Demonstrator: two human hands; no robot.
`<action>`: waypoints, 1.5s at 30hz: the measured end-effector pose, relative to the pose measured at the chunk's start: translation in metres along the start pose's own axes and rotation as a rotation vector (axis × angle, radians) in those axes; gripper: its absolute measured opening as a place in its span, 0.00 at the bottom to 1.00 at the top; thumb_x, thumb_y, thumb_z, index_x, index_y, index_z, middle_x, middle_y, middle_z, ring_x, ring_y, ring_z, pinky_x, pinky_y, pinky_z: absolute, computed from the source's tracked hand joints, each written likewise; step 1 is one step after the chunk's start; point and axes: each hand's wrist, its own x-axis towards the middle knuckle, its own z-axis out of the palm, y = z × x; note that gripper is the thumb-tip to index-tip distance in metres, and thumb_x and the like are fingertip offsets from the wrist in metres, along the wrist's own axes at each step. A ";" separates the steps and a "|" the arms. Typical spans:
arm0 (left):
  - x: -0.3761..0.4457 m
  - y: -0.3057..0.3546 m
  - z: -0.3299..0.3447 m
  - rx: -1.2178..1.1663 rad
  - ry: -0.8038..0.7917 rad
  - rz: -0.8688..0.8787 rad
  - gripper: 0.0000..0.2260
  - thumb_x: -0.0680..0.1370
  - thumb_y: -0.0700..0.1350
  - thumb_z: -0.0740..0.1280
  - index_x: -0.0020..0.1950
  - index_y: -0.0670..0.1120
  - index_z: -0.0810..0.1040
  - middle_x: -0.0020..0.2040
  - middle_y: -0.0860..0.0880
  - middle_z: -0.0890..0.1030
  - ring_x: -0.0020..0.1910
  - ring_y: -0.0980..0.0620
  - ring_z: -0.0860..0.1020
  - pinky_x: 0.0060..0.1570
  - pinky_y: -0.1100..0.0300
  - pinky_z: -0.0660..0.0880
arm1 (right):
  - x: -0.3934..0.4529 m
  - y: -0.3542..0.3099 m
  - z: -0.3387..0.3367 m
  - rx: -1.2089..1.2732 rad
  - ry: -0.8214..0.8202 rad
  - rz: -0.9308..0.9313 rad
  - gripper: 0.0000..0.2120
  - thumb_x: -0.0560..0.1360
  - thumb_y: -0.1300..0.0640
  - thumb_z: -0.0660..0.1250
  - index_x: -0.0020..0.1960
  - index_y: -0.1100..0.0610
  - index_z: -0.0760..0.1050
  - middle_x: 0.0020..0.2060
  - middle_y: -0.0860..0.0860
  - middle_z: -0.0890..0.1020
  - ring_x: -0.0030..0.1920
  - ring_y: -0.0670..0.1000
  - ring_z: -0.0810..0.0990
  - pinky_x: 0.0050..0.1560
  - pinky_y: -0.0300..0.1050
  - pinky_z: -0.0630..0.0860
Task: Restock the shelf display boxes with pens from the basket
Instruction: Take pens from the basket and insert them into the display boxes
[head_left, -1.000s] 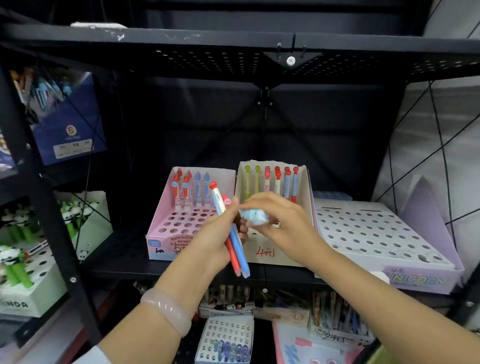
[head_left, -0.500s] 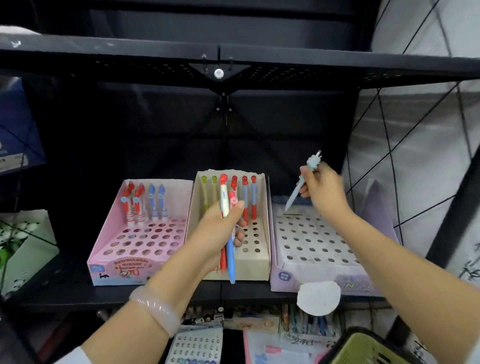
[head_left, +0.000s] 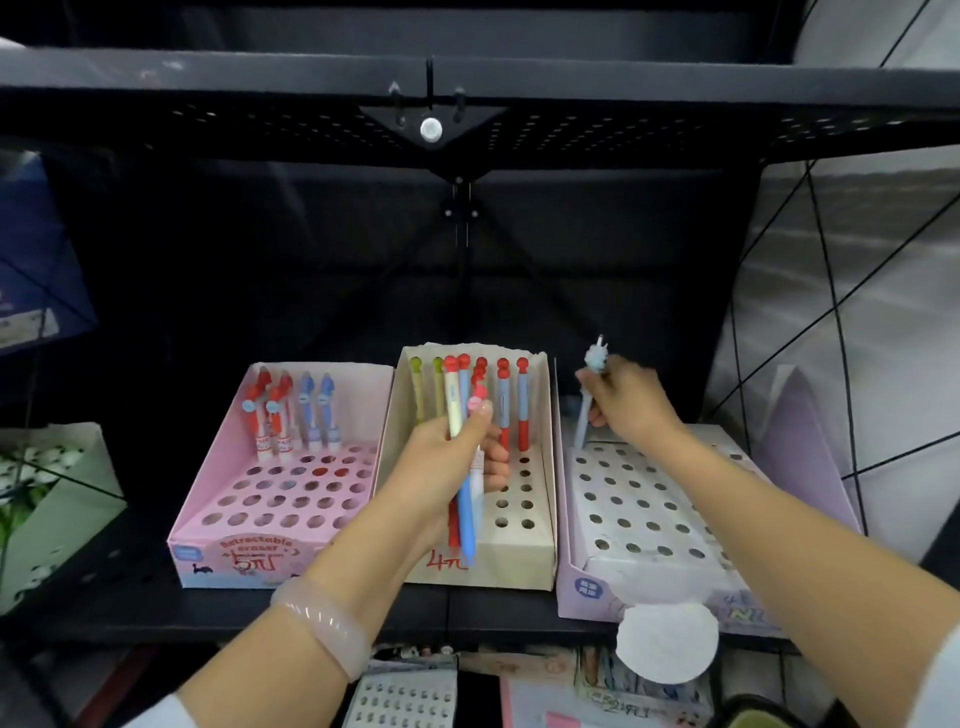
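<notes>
Gripping spare pens (head_left: 464, 486), your left hand (head_left: 441, 467) fronts the beige box (head_left: 540, 551); right hand (head_left: 631, 400) pinches a blue pen (head_left: 584, 421) beside it.

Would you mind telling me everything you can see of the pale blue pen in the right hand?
The pale blue pen is slim, with a fluffy-looking light blue topper ending in a small white tip. It looks like plastic. It stands nearly upright, leaning slightly right at the top, its lower end at the back-left corner of the lavender display box, apparently entering a hole. The right hand pinches its upper barrel just below the topper. Nothing else touches it.
</notes>
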 end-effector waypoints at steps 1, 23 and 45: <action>0.001 -0.001 0.000 -0.015 0.001 0.004 0.14 0.77 0.51 0.64 0.41 0.40 0.76 0.26 0.49 0.79 0.26 0.54 0.78 0.29 0.63 0.76 | -0.004 0.003 0.005 -0.024 -0.046 0.012 0.11 0.79 0.52 0.61 0.45 0.59 0.72 0.34 0.55 0.81 0.34 0.52 0.81 0.37 0.44 0.79; -0.025 0.006 -0.019 -0.092 -0.097 0.096 0.12 0.80 0.51 0.58 0.50 0.45 0.76 0.33 0.44 0.83 0.30 0.49 0.82 0.30 0.61 0.79 | -0.090 -0.099 0.027 0.594 -0.356 -0.049 0.10 0.77 0.51 0.63 0.42 0.55 0.78 0.29 0.49 0.75 0.28 0.43 0.73 0.31 0.35 0.73; -0.032 0.036 -0.207 0.295 0.502 0.258 0.07 0.81 0.47 0.57 0.45 0.49 0.72 0.35 0.47 0.80 0.18 0.57 0.69 0.18 0.65 0.66 | -0.040 -0.207 0.133 0.366 -0.020 -0.242 0.05 0.77 0.56 0.64 0.47 0.58 0.72 0.36 0.47 0.80 0.42 0.50 0.82 0.47 0.47 0.78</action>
